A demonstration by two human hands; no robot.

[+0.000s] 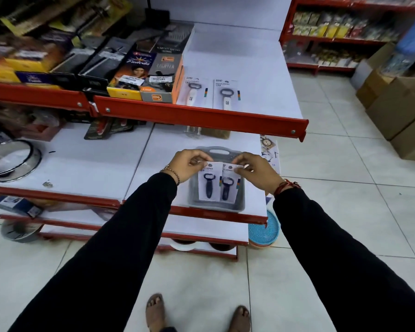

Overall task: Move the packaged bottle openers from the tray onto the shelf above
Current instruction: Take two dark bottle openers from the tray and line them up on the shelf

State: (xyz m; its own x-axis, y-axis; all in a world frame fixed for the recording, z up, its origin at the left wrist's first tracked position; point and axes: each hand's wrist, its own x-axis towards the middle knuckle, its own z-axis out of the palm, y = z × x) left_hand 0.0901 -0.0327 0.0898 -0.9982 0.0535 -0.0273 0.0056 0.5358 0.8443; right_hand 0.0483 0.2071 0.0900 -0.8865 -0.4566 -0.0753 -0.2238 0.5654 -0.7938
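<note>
Left hand (187, 164): I see its fingers (197, 161) pinched shut on the top edge of the left dark opener card (207, 182), over the tray.
Right hand (254, 167): fingers (240, 162) pinched on the top edge of the right dark opener card (228, 184), same height as the left.
Dark opener cards: two, side by side, edges touching or overlapping a little; white backing, dark blue openers. Can't tell from here if they're lifted or lying on the tray floor.
Tray (216, 207): grey, slotted handle at the far end, sitting on the lower shelf (86, 168) near its front right corner.
Upper shelf (237, 68): white deck, red front lip; right part mostly bare.
White opener cards: two lying flat on the upper shelf just behind the lip, one (193, 92) just beside the boxes, the other (225, 94) to its right, small gap between them.
Boxes (158, 77): lighter boxes and other packaged stock fill the left of the upper shelf.
Sieve (10, 161): round metal, far left on the lower shelf.
Sleeves: black, both arms; bracelet on the left wrist, red thread on the right.
Floor (333, 212): pale tiles, cardboard cartons (398, 104) stacked at right.
</note>
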